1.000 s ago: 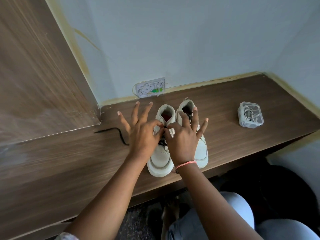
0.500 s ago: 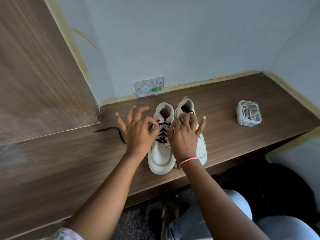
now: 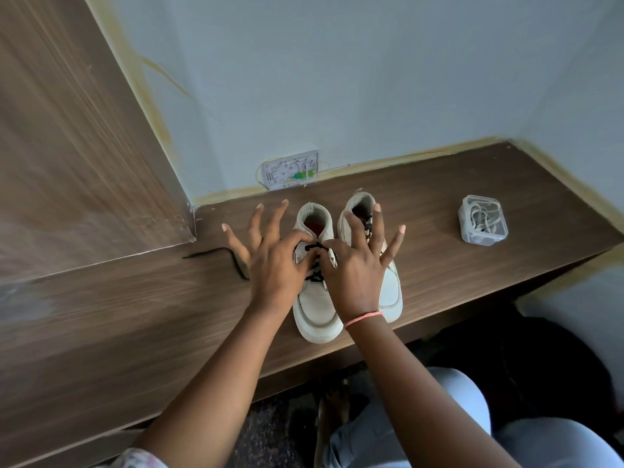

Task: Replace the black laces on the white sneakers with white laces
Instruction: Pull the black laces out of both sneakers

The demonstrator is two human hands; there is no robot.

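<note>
2 hands at work over the left sneaker, toe set at the near edge of the bench. Left hand: thumb and forefinger pinched on the black lace at the upper eyelets, other 3 fingers splayed straight toward the wall. Right hand: same pinch on the lace from the other side, remaining fingers spread over the right sneaker. Lace on the left sneaker threaded through several rows yet; removal judged early. Right sneaker touching the left, its lacing mostly hidden under the fingers, some black visible near the collar.

Left of the hands, 1 loose black strand on the bench; whether an end of the threaded lace, cannot tell. Toward the far right corner, well apart from the sneakers, 1 clear box holding the white laces.

Risks noted:
- Sneaker unrestrained; a hard tug on the lace likely to drag it off the near edge.
- Uneven pulling likely to bind the lace in an eyelet.
- Spread right fingers liable to tip the right sneaker.
</note>
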